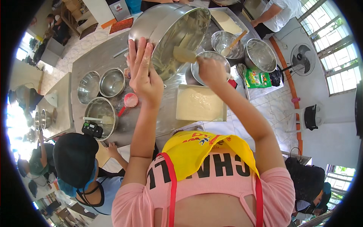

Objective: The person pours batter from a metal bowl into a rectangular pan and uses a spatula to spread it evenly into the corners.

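A large stainless steel mixing bowl [158, 20] is tilted on its side over the metal table, pale batter smeared on its inner wall. My left hand [144, 68] presses against the bowl's outside near its rim, palm and spread fingers supporting it. In my right hand [211, 71] is a scraper or spatula [184, 54], its pale blade against the bowl's inner wall. Below the right hand stands a smaller steel bowl [224, 61], partly hidden. Nearer me, a rectangular pan [201, 103] holds pale batter.
At left are steel bowls [112, 82], one holding a spatula [107, 119], and a red measuring cup [130, 100]. A whisk [242, 71], green packet [258, 79], more bowls [260, 55] and another batter pan [227, 21] lie right. A person in a dark cap [75, 159] stands close left.
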Tool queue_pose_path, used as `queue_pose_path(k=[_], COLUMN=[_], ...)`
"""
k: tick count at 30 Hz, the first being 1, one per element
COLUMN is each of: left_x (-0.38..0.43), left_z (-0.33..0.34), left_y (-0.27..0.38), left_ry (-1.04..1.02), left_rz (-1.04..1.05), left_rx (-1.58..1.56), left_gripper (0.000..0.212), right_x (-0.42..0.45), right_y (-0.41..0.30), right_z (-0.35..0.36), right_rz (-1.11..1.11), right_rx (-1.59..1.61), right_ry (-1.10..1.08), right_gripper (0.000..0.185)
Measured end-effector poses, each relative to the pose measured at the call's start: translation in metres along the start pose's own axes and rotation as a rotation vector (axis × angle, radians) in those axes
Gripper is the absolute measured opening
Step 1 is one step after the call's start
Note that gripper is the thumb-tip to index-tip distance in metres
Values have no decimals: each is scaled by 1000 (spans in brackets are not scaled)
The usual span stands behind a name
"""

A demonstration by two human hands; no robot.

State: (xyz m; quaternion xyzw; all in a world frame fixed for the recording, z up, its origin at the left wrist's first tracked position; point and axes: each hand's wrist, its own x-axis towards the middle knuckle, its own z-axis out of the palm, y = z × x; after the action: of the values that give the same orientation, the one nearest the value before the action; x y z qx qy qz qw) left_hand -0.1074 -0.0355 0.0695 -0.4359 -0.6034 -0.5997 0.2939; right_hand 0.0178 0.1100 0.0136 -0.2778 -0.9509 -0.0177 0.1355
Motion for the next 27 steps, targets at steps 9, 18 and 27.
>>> queue_pose_path(k=[9,18,27], left_x=[-2,-11,-13], left_z=[1,11,26], left_y=[1,23,39], left_ry=[-4,-48,-29], left_rz=[-41,39,41], left_rx=[-34,-87,-193], left_gripper=[41,37,37], right_x=[3,-12,-50], right_y=[18,60,37], right_z=[-76,-38,-54], right_rz=[-100,6,8], right_rx=[-171,-227,31], right_ry=[103,188,150], right_gripper=[15,13,22])
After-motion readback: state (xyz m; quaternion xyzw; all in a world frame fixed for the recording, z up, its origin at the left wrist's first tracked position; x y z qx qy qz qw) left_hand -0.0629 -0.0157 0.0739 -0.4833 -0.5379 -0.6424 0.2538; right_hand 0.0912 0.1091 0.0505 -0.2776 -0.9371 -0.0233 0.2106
